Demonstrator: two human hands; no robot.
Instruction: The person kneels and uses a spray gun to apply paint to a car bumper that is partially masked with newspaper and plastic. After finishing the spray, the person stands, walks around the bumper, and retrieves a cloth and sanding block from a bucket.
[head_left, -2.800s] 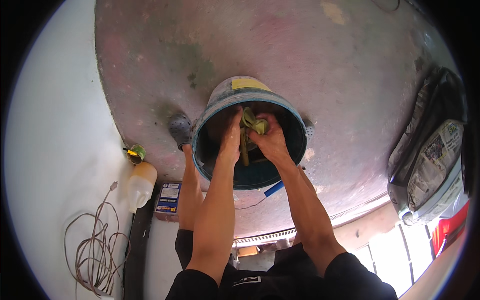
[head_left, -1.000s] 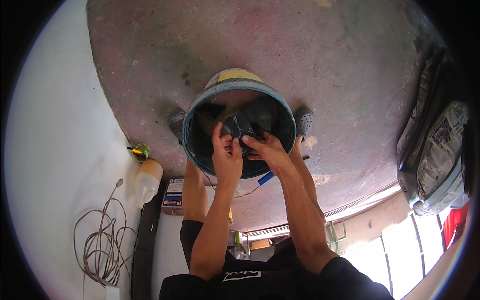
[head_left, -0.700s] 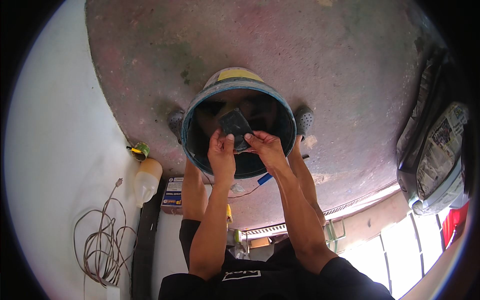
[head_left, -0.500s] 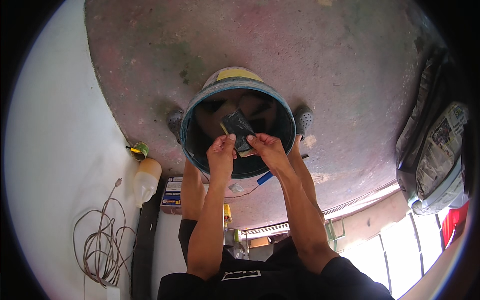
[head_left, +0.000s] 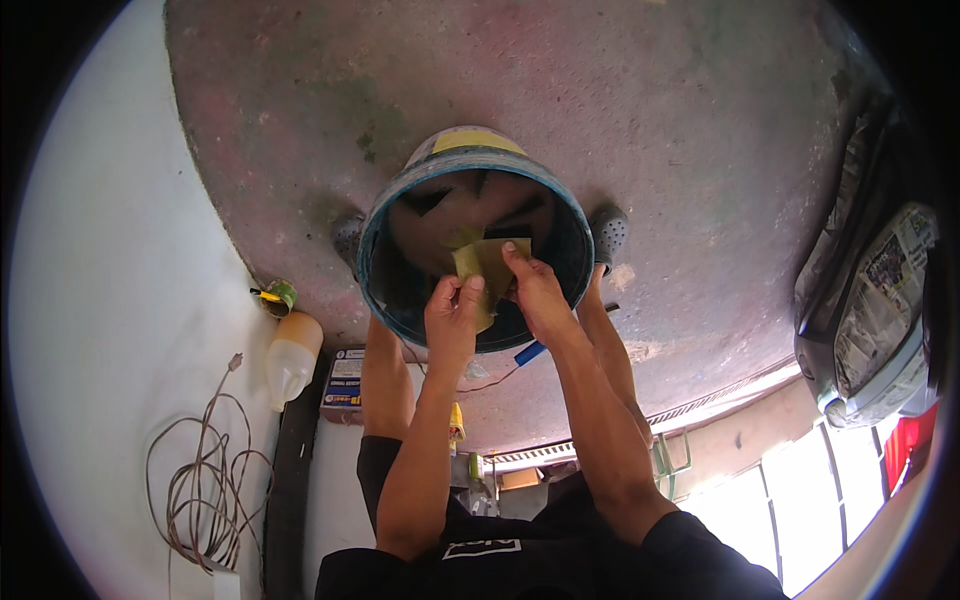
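Note:
Over the mouth of a blue-rimmed bucket (head_left: 577, 215), I hold a wet, folded piece of sandpaper (head_left: 505, 262) between both hands. Its yellowish-olive backing faces up, with one flap bent over. My left hand (head_left: 452, 310) pinches the near left flap between thumb and fingers. At the right side, my right hand (head_left: 537, 292) grips the sheet with its thumb on top and fingers beneath. Murky brown water (head_left: 440, 225) fills the bucket's bottom, and dark angular pieces (head_left: 425, 201) show in it; what they are cannot be told.
Grey perforated clogs (head_left: 609, 236) on my feet flank the bucket. At left are a jug (head_left: 293, 362), a small can (head_left: 279, 294), a box (head_left: 343, 380) and a coiled cord (head_left: 205, 500) by the white wall. A newspaper-covered panel (head_left: 880, 290) stands at right.
The sandpaper's dark, shiny face was up; now its yellowish backing shows, with a flap folded. My right hand has shifted up along the sheet, and my left has moved slightly right.

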